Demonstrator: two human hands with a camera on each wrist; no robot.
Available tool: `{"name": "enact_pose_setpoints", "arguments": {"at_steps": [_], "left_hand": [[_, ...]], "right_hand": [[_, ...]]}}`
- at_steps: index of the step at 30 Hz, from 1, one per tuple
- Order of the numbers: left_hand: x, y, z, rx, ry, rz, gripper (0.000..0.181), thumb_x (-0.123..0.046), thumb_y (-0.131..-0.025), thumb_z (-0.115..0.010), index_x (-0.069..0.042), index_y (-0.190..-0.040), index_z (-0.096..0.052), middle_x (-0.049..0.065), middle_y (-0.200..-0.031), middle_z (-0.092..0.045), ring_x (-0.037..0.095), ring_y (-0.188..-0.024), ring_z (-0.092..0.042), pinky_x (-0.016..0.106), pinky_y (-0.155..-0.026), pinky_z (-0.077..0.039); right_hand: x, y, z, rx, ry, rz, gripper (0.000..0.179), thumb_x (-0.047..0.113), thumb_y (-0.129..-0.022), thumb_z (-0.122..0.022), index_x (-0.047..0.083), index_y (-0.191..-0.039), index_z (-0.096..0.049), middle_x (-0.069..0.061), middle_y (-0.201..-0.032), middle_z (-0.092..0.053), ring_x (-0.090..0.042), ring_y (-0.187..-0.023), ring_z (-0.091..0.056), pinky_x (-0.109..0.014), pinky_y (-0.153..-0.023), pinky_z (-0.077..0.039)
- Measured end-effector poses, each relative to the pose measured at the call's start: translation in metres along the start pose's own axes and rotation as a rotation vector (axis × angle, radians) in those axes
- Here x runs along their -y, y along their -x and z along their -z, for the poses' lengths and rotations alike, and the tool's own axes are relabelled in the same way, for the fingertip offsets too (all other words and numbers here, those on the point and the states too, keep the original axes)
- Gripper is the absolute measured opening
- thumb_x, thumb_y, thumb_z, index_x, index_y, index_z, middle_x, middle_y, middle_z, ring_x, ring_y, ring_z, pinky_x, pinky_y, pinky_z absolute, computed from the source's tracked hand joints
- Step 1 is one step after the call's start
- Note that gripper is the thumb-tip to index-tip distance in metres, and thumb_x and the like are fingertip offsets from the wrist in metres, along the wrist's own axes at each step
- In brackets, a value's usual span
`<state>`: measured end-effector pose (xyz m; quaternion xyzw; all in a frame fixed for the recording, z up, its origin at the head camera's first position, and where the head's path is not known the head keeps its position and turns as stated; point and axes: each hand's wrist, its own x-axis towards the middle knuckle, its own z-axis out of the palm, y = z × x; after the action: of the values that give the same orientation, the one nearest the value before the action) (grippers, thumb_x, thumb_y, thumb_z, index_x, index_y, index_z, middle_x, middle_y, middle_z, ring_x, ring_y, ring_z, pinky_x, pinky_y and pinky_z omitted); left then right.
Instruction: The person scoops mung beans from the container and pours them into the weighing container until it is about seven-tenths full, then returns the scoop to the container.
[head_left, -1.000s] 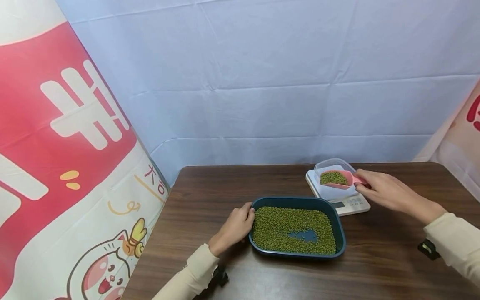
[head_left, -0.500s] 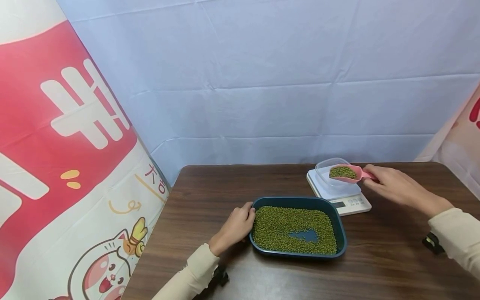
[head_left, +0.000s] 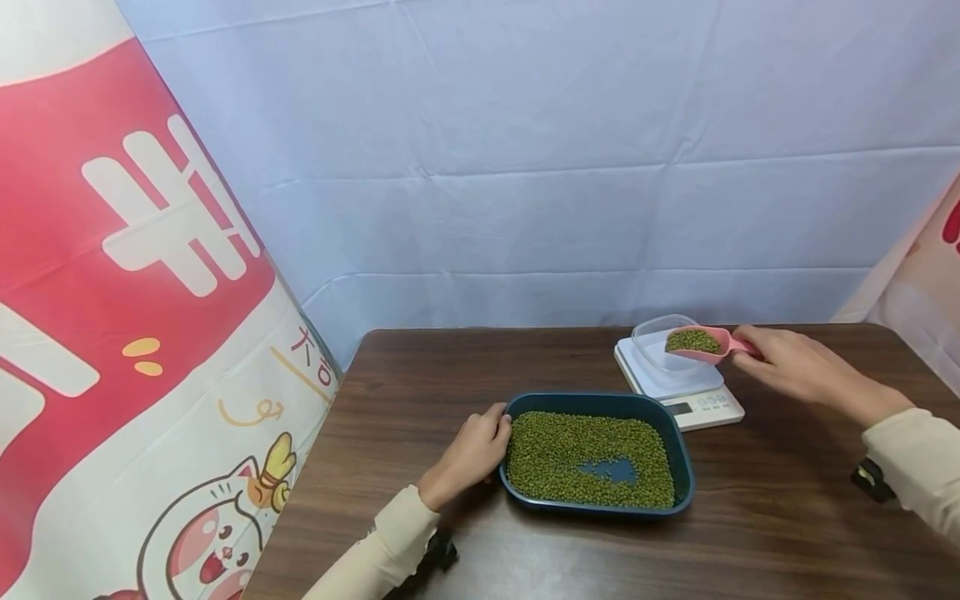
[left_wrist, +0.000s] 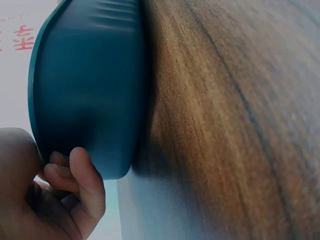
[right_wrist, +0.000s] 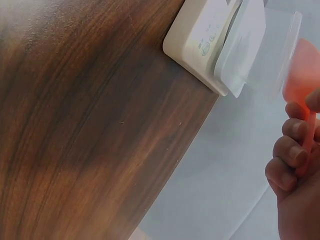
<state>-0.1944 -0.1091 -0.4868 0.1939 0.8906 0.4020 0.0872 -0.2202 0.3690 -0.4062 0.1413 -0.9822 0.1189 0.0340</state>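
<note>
My right hand [head_left: 787,362] grips the handle of a pink scoop [head_left: 710,353], its bowl heaped with small green beans [head_left: 692,340]. In the right wrist view my fingers curl round the handle of the scoop [right_wrist: 301,75]. The scoop's bowl overlaps the right side of a clear plastic container [head_left: 649,335], which stands on a white kitchen scale [head_left: 708,408]. My left hand [head_left: 471,450] holds the left rim of a dark blue tray [head_left: 592,406] full of the same beans. In the left wrist view its fingers curl at the wall of the tray [left_wrist: 95,75].
A dark brown wooden table [head_left: 420,367] bears everything. Behind it hangs a pale cloth [head_left: 480,217], and a printed red and white banner [head_left: 150,333] hangs at the left. The scale stands behind the tray, near the table's back edge.
My right hand has drawn the loaded scoop to the right and slightly upward, from over the container's middle to its right side. The left hand and the tray stay put.
</note>
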Motion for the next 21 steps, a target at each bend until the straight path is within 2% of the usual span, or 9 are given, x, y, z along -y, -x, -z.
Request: {"name": "enact_pose_setpoints", "arguments": {"at_steps": [13, 21], "left_hand": [[-0.0003, 0.0003, 0.0002, 0.007, 0.005, 0.004, 0.043, -0.027, -0.118, -0.036, -0.005, -0.150, -0.052, 0.000, -0.059, -0.053, 0.017, -0.033, -0.054, 0.031, -0.039, -0.054], [0.0006, 0.0007, -0.0002, 0.004, 0.014, 0.006, 0.039, -0.026, -0.118, -0.036, -0.006, -0.145, -0.056, 0.000, -0.060, -0.052, 0.019, -0.034, -0.055, 0.032, -0.037, -0.054]], "right_hand": [[0.0004, -0.0055, 0.0058, 0.009, 0.034, 0.010, 0.033, 0.023, -0.105, -0.064, -0.005, -0.122, -0.064, -0.001, -0.080, -0.052, -0.016, -0.071, -0.048, -0.031, -0.059, -0.035], [0.0004, -0.0058, 0.0093, 0.025, 0.043, 0.005, 0.030, 0.025, -0.106, -0.063, -0.002, -0.119, -0.064, 0.000, -0.079, -0.050, -0.017, -0.072, -0.047, -0.031, -0.060, -0.034]]}}
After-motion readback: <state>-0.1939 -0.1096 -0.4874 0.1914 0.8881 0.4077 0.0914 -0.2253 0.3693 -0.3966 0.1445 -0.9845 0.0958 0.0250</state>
